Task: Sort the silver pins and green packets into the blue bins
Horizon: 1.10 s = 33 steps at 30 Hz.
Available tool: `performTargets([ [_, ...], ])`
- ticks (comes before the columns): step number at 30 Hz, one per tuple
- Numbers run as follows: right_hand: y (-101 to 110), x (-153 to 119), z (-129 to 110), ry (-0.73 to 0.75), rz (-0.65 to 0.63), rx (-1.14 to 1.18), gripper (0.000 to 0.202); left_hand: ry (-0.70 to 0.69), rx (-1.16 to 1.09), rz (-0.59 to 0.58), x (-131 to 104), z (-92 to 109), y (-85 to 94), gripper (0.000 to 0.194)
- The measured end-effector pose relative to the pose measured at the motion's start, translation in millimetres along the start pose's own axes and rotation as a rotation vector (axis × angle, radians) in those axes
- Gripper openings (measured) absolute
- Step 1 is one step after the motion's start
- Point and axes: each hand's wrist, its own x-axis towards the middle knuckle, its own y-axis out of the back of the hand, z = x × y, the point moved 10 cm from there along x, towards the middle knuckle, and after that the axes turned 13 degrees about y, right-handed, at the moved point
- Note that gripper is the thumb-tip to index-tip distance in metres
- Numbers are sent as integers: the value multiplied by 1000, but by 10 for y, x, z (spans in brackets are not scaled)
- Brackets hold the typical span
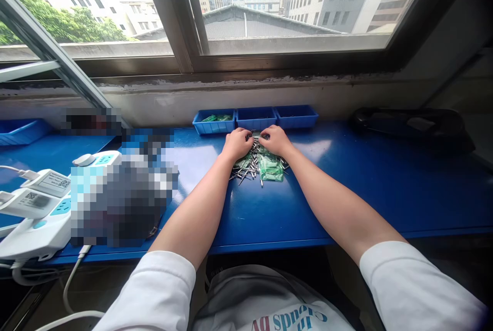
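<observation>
On the blue table (346, 182), metal pieces (252, 165) lie between left hand (236, 145) and right hand (277, 142) (curled, grip unclear).

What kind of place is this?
Probably a workshop or small factory bench: there's a blue table by the window, a pile of little metal pieces under the hands, and small blue bins in a row behind it.

Smooth, glossy blue on the tabletop (346, 182), with pale glare right of centre; at centre, shiny metal on the thin rods (252, 166) — and clear, glossy plastic film on the green packets (270, 168); smooth plastic for the blue bins (257, 124), upper centre; smooth white plastic on the power strip (42, 233), lower left; matt cloth in the sleeves (416, 279), lower corners.
</observation>
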Motion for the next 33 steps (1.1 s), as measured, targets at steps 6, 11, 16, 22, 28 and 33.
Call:
performTargets([
  [6, 52, 14, -65, 26, 21, 58, 12, -70, -45, -2, 2, 28, -16, 28],
  [11, 57, 16, -79, 40, 29, 94, 11, -85, -92, -3, -3, 38, 12, 24],
  [16, 39, 9, -72, 67, 40, 93, 11, -85, -101, -4, -9, 69, 30, 18],
  [22, 71, 0, -127, 134, 87, 138, 19, -98, -120, 7, -42, 111, 65, 16],
  [28, 55, 13, -180, 192, 71, 169, 14, -103, -129, 28, -85, 143, 121, 16],
  [33, 55, 22, -204, 193, 52, 162, 14, -98, -126, 29, -91, 165, 154, 17],
])
